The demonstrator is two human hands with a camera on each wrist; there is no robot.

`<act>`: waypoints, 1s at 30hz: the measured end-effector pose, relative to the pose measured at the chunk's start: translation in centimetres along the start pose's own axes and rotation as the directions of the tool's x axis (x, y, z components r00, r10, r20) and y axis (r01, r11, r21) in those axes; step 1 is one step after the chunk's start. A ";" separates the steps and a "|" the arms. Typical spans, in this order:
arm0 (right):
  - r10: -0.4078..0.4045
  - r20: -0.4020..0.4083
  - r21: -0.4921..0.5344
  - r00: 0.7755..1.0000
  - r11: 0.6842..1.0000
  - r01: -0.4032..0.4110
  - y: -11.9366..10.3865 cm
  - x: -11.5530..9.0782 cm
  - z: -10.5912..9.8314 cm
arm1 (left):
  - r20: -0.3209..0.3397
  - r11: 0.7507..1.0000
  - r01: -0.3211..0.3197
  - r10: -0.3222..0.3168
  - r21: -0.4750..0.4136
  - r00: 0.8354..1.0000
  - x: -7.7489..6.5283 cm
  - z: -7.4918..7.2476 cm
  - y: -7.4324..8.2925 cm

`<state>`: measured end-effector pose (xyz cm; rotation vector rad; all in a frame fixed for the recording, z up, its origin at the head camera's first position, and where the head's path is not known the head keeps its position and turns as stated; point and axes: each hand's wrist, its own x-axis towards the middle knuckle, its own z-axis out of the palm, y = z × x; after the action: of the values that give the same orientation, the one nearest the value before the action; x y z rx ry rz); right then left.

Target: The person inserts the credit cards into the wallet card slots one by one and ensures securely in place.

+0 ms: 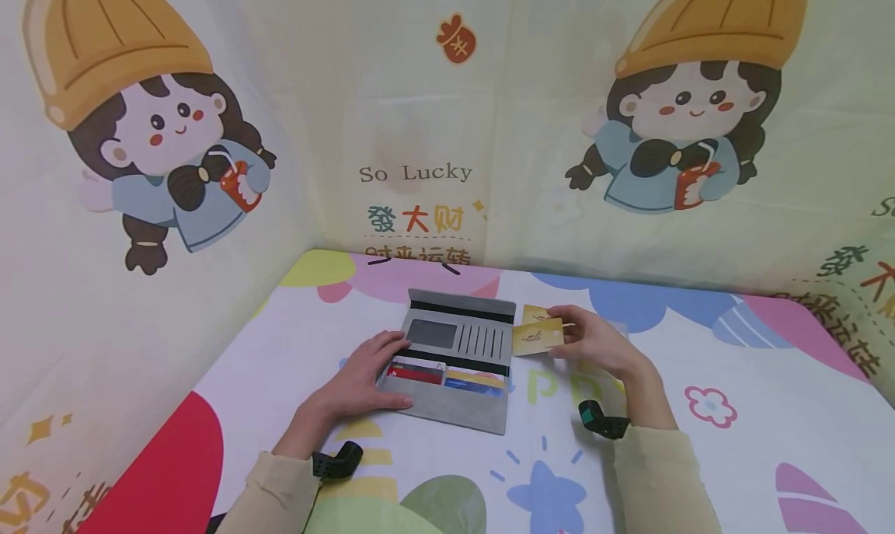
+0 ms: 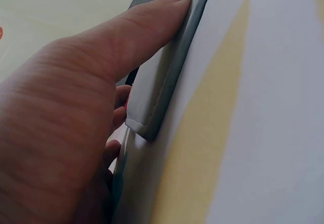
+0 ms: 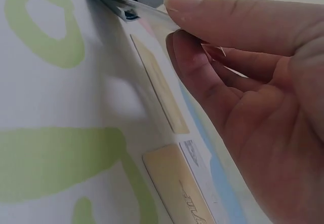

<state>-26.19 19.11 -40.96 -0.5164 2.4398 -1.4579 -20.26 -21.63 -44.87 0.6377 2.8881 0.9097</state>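
Observation:
A grey wallet (image 1: 454, 413) lies unfolded on the table, with a window pocket, a row of card slots, and red and blue cards (image 1: 475, 383) in its lower pockets. My left hand (image 1: 356, 375) rests on its left side, the thumb stretched along the lower flap. Just right of the wallet, my right hand (image 1: 597, 343) pinches a gold card (image 1: 537, 338) between thumb and fingers. Behind it another gold card (image 1: 534, 313) shows partly. The right wrist view has gold cards (image 3: 159, 87) on the table below the hand, one beside a pale card (image 3: 198, 159).
A colourful printed cloth (image 1: 699, 472) covers the table. Walls of patterned fabric (image 1: 412, 114) stand at the back and on both sides. Black wrist cameras (image 1: 339, 462) sit on both wrists.

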 end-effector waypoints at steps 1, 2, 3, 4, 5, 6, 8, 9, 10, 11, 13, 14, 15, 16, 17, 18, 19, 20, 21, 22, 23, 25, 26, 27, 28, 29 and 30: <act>-0.002 0.002 0.000 1.000 1.000 0.002 0.0 0.0 0.0 | 0.000 1.000 0.002 -0.002 0.000 1.000 0.0 0.0 0.0; -0.003 0.003 -0.003 1.000 1.000 0.003 0.0 -0.1 -0.1 | 0.001 1.000 0.004 -0.004 -0.001 1.000 0.0 0.0 0.0; -0.005 0.004 -0.005 1.000 1.000 0.005 0.0 -0.1 -0.1 | 0.001 1.000 0.005 -0.005 -0.001 1.000 0.0 0.0 0.1; -0.007 0.004 -0.010 1.000 1.000 0.007 0.1 -0.1 -0.1 | 0.002 1.000 0.007 -0.007 0.000 1.000 0.0 0.0 0.1; -0.009 0.003 -0.021 1.000 1.000 0.009 0.1 -0.1 -0.1 | 0.002 1.000 0.008 -0.008 0.000 1.000 0.0 0.0 0.1; -0.011 0.002 -0.035 1.000 0.999 0.011 0.1 -0.1 -0.2 | 0.001 1.000 0.009 -0.009 0.002 1.000 0.0 0.0 0.1; -0.011 -0.002 -0.069 1.000 0.998 0.011 0.2 0.0 -0.3 | 0.001 1.000 0.010 -0.010 0.005 1.000 0.0 0.0 0.1; -0.011 -0.004 -0.086 1.000 0.996 0.010 0.3 0.0 -0.3 | 0.000 1.000 0.010 -0.010 0.006 1.000 0.0 0.0 0.1; -0.005 -0.008 -0.104 1.000 0.995 0.004 0.3 0.0 -0.3 | 0.000 1.000 0.009 -0.009 0.007 1.000 0.0 0.0 0.1; 0.002 -0.013 -0.119 1.000 0.993 -0.003 0.4 0.0 -0.4 | -0.001 1.000 0.008 -0.008 0.007 1.000 0.0 0.0 0.1; 0.014 -0.023 -0.144 1.000 0.989 -0.017 0.5 -0.1 -0.5 | 0.000 1.000 0.008 -0.008 0.007 1.000 0.1 0.0 0.1; 0.019 -0.028 -0.149 0.999 0.989 -0.023 0.6 -0.1 -0.5 | 0.002 1.000 0.008 -0.008 0.007 1.000 0.1 0.0 0.1; 0.017 -0.029 -0.155 0.999 0.988 -0.022 0.6 -0.1 -0.6 | 0.003 1.000 0.007 -0.007 0.007 1.000 0.1 0.0 0.1; 0.021 -0.036 -0.156 0.999 0.987 -0.026 0.7 -0.1 -0.6 | 0.003 1.000 0.007 -0.007 0.006 1.000 0.1 0.0 0.1; 0.018 -0.039 -0.157 0.999 0.987 -0.023 0.7 -0.2 -0.7 | 0.004 1.000 0.007 -0.007 0.007 1.000 0.1 0.0 0.1; 0.016 -0.042 -0.156 0.999 0.987 -0.023 0.8 -0.2 -0.7 | 0.005 1.000 0.007 -0.007 0.008 1.000 0.1 0.0 0.0; 0.012 -0.042 -0.156 0.999 0.988 -0.019 0.8 -0.2 -0.8 | 0.005 1.000 0.005 -0.005 0.010 1.000 0.1 0.0 0.0; 0.009 -0.043 -0.152 0.999 0.988 -0.015 0.9 -0.2 -0.8 | 0.004 1.000 0.003 -0.003 0.010 1.000 0.1 0.0 0.0; 0.006 -0.043 -0.150 0.999 0.989 -0.012 0.9 -0.2 -0.8 | 0.004 1.000 0.001 -0.001 0.010 1.000 0.1 0.0 0.0; 0.009 -0.047 -0.147 0.999 0.989 -0.016 0.9 -0.2 -0.8 | 0.004 1.000 0.000 0.000 0.012 1.000 0.1 0.0 0.0; 0.005 -0.046 -0.147 0.999 0.989 -0.011 0.9 -0.2 -0.8 | 0.004 1.000 -0.001 0.001 0.011 1.000 0.1 0.0 0.0; 0.000 -0.044 -0.149 0.999 0.989 -0.007 1.0 -0.1 -0.8 | 0.004 1.000 0.000 0.000 0.010 1.000 0.1 0.0 0.0; -0.001 -0.044 -0.148 0.999 0.989 -0.006 1.0 -0.1 -0.7 | 0.005 1.000 0.003 -0.003 0.008 1.000 0.0 -0.1 0.0; -0.004 -0.041 -0.144 0.999 0.990 -0.002 1.0 -0.1 -0.7 | 0.006 1.000 0.005 -0.005 0.007 1.000 0.0 -0.1 0.1; -0.009 -0.037 -0.140 0.999 0.990 0.004 1.0 0.0 -0.6 | 0.005 1.000 0.007 -0.007 0.007 1.000 0.0 -0.1 0.1; -0.017 -0.030 -0.136 0.999 0.991 0.013 1.0 0.0 -0.5 | 0.006 1.000 0.009 -0.009 0.006 1.000 0.0 -0.1 0.1; -0.021 -0.022 -0.128 1.000 0.992 0.018 1.0 0.1 -0.4 | 0.006 1.000 0.011 -0.011 0.006 1.000 0.0 -0.1 0.1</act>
<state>-26.58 19.82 -41.64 -0.5535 2.5659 -1.3274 -20.20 -21.58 -44.71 0.6232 2.8876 0.8961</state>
